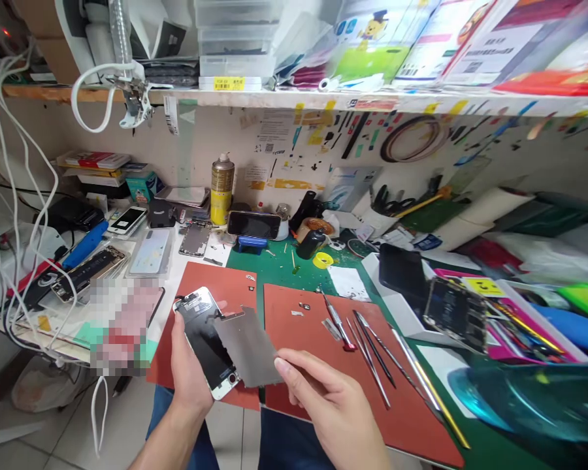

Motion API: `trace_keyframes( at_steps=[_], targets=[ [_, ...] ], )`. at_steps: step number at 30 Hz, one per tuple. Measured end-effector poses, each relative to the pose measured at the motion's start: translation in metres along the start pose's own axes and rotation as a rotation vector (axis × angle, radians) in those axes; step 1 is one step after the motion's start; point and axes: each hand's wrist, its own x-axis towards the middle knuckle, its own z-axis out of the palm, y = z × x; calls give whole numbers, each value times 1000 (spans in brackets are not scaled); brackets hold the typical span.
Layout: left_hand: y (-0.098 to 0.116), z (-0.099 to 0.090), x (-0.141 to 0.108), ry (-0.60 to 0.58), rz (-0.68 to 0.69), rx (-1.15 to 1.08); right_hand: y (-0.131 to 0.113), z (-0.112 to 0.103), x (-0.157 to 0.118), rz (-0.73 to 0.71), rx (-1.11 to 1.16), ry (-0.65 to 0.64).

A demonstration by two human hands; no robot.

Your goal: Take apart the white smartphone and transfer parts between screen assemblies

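A phone screen assembly (206,346) with a white frame, its back side up, is in my left hand (189,365), the fingers wrapped round its edges. My right hand (323,391) pinches the lower right edge of a thin grey metal plate (249,346) between thumb and finger. The plate is tilted and overlaps the right side of the screen assembly; whether they touch is unclear. Both are above the red-brown mats (294,326). Tweezers (375,346) and a red-ended screwdriver (340,323) lie on the mat right of my hands.
An open phone (455,313) and a black phone part (402,271) rest on a white box at the right. Behind stand a spray can (222,189) and a propped phone (253,224). White cables (24,163) hang at the left. A shelf edge (274,99) runs above.
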Motion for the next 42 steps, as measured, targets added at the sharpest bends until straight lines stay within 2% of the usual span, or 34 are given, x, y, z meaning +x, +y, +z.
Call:
trace_keyframes(
  at_steps=[3,6,9,11,16,19,22,24,26,28,29,30,34,35,37,39,42],
  targets=[
    [-4,-4,3,52,8,9,4,-3,0,-66,-9,64],
    [-5,-9,7,177,12,83,10,-7,3,9,100,30],
    [4,-12,16,313,40,264,14,-12,5,81,250,-37],
    [15,-14,24,284,77,429,15,-15,6,101,328,-49],
    [42,-18,40,39,152,774,18,-20,4,117,454,-38],
    [47,-21,40,78,344,1048,23,-17,0,153,626,-81],
    [46,-26,37,123,485,1371,32,-7,-8,270,950,-240],
    [43,-27,33,111,544,1577,42,3,-15,360,1174,-400],
    [40,-25,25,98,663,1747,51,15,-22,426,1325,-585],
    [39,-20,12,82,788,1800,58,25,-29,458,1408,-760],
    [39,-16,4,56,788,1765,60,30,-31,467,1435,-830],
    [38,-13,-5,5,725,1689,61,34,-33,476,1457,-884],
    [32,0,-36,-366,159,1265,64,45,-37,510,1502,-965],
    [30,1,-41,-410,72,1193,65,47,-37,521,1490,-960],
    [26,0,-47,-410,-4,1111,69,49,-38,531,1409,-925],
    [23,-3,-47,-391,-26,1074,74,49,-40,470,1232,-770],
    [23,-10,-42,-386,-36,1073,76,38,-46,324,913,-399]
  ],
)
